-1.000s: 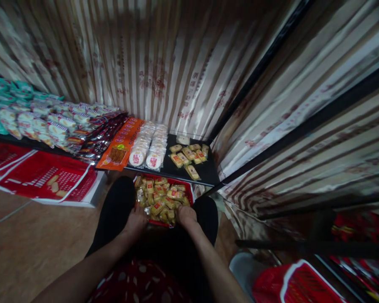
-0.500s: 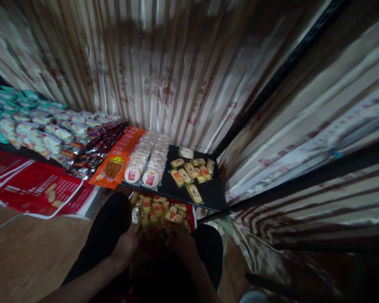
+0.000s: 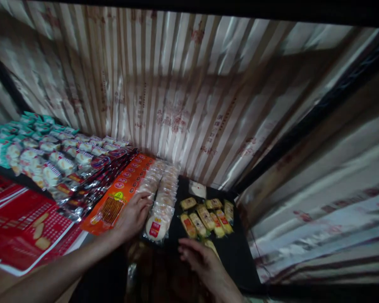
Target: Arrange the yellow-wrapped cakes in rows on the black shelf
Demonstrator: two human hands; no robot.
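Note:
My left hand lies on the near end of the left row of round white packets, its fingers curved over the front packet of that row. To its right, my right hand hovers low over the black shelf with fingers stretched out to the left. It is just in front of a cluster of small yellow snack packets, and one yellow packet peeks out from behind its knuckles.
An orange flat packet lies left of the white rows, then dark red packets and several white and teal bags. Red printed boxes sit below at left. Striped glossy sheets wall the back and right.
Both hands have come up out of the red basket of yellow packets on my lap to the shelf. The view has tilted upward, and the basket is lost in the dark.

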